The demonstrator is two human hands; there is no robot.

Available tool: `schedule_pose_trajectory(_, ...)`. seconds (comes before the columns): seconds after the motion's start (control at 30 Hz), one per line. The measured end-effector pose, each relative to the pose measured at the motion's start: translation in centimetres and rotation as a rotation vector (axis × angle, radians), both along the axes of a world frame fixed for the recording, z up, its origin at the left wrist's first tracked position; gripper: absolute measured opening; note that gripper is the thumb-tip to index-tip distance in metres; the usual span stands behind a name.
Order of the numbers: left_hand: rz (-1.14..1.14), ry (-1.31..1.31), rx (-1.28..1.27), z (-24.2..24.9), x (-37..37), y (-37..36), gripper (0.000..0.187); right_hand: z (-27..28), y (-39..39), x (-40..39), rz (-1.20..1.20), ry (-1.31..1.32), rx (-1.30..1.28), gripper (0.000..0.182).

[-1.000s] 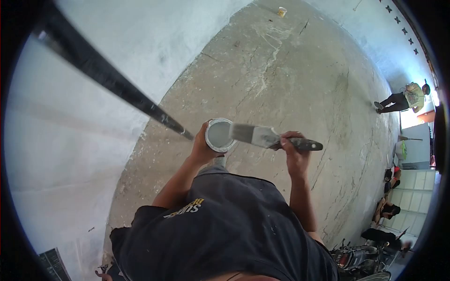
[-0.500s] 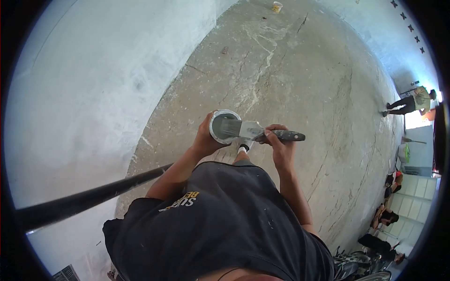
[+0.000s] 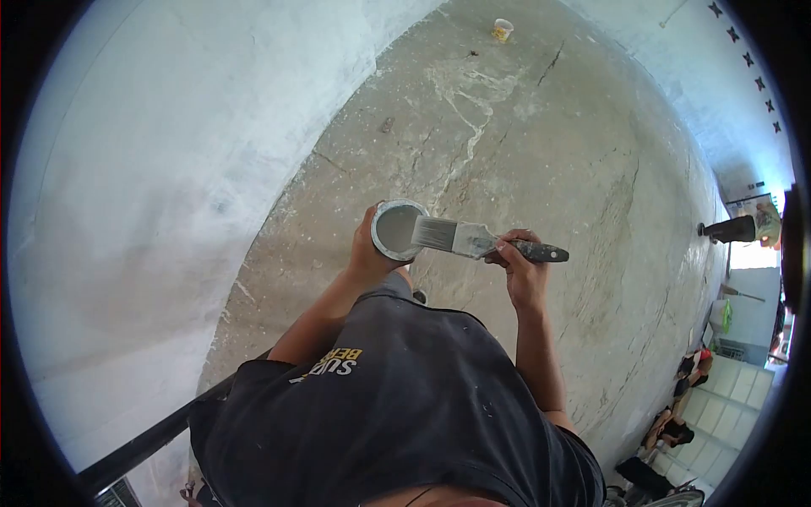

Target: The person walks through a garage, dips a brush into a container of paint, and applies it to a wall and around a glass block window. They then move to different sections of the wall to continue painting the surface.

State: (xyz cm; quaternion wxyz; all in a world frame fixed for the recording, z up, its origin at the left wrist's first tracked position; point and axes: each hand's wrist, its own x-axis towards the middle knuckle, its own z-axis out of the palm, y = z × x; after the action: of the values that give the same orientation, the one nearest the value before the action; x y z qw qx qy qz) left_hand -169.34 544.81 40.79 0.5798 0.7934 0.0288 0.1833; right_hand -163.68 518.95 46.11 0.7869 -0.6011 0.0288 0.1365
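Observation:
My left hand (image 3: 367, 248) is wrapped round a round paint pot (image 3: 377, 221) with a whitish, paint-smeared rim. Greyish liquid paint (image 3: 395, 228) shows inside it. In my right hand (image 3: 522, 258) is a wide flat paintbrush (image 3: 469, 241), gripped between thumb and fingers at its dark handle. Its pale, wet-looking bristles point left, and their tips overlap the right side of the pot's rim in this view. White paint coats the brush's ferrule.
A whitish wall (image 3: 169, 160) runs along the left, with a black pole (image 3: 160, 435) low beside it. The cracked concrete floor (image 3: 557, 169) bears white spills. A small tub (image 3: 503, 30) stands far ahead. A person (image 3: 743, 228) is at the far right.
The brush has moved right, its bristles going from over the middle of the pot to its right rim. The view has shifted, and the pole sits lower.

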Motion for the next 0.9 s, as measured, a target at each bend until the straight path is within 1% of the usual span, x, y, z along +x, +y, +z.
schedule_pose_trajectory(0.03, 0.043, 0.038, 0.04, -0.3, 2.0, 0.1, 0.081, -0.4, 0.1, 2.4, -0.009, -0.009, -0.016, 0.016)
schedule_pose_trajectory(0.1, 0.05, 0.045, 0.036, -2.2, 6.2, 0.9, 0.081, -1.3, 0.4, 7.1, -0.013, -0.015, -0.035, 0.017)
schedule_pose_trajectory(0.17, 0.061, 0.029, 0.033, -4.2, 11.5, 2.1, 0.081, -2.0, 1.3, 12.9, -0.026, -0.035, 0.028, 0.018)
schedule_pose_trajectory(0.27, 0.073, -0.029, -0.057, -6.4, 19.4, 3.8, 0.084, -2.2, 3.6, 22.0, 0.01, -0.054, 0.076, 0.019)
schedule_pose_trajectory(0.33, 0.073, -0.015, -0.045, -6.5, 24.5, 4.8, 0.087, -2.1, 6.0, 27.5, 0.04, -0.013, 0.05, 0.019)
schedule_pose_trajectory(0.4, 0.069, -0.007, -0.041, -5.4, 29.0, 5.7, 0.087, -1.9, 7.9, 32.4, 0.066, 0.021, 0.028, 0.018)
schedule_pose_trajectory(0.47, 0.056, -0.023, -0.027, -4.3, 34.5, 6.9, 0.087, -1.9, 8.9, 37.1, 0.166, -0.038, -0.121, 0.019)
schedule_pose_trajectory(0.53, 0.047, 0.05, -0.026, -3.7, 38.6, 7.6, 0.086, -1.5, 9.1, 41.2, 0.15, -0.017, -0.115, 0.019)
schedule_pose_trajectory(0.6, 0.026, 0.015, 0.001, -3.0, 43.3, 8.3, 0.086, -1.5, 9.2, 45.3, 0.131, 0.002, -0.095, 0.019)
schedule_pose_trajectory(0.63, 0.011, -0.02, 0.02, -2.8, 45.4, 8.4, 0.086, -1.8, 8.9, 47.2, 0.11, 0.028, -0.05, 0.021)
schedule_pose_trajectory(0.7, 0.004, -0.002, 0.03, -2.9, 49.2, 8.5, 0.085, -1.9, 8.0, 50.8, 0.081, 0.048, 0.002, 0.023)
schedule_pose_trajectory(0.77, 0.008, 0.006, 0.042, -3.5, 54.0, 8.3, 0.084, -1.9, 7.4, 55.3, 0.146, 0.144, 0.178, 0.023)
schedule_pose_trajectory(0.9, 0.03, 0.065, 0.025, -4.7, 63.4, 6.9, 0.085, -4.5, 6.3, 65.6, 0.187, 0.181, 0.303, 0.021)
